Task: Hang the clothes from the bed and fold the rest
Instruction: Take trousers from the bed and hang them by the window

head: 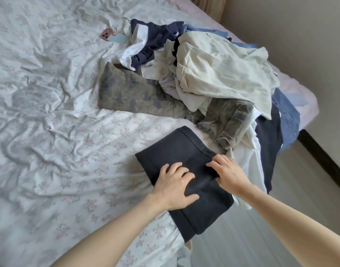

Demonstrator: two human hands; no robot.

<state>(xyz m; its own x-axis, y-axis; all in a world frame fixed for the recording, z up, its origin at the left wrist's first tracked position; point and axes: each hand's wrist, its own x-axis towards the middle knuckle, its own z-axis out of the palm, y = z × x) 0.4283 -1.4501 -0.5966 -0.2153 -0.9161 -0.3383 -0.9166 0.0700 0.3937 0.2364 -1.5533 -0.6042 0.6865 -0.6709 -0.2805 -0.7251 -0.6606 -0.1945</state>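
A dark navy folded garment (177, 147) lies at the near edge of the bed, one end hanging over the side. My left hand (174, 185) rests flat on its middle, fingers spread. My right hand (228, 173) presses on its right edge, fingers curled at the fold. Behind it lies a heap of clothes: washed grey-green trousers (130, 95), a cream shirt (219, 74), a navy piece with white lace trim (146, 37) and blue denim (286, 112).
The bed has a crumpled floral sheet (49, 112). A pink phone with a pale blue card (112, 36) lies on it beyond the heap. Pale floor (261, 237) and a dark skirting board (323, 157) run along the wall at right.
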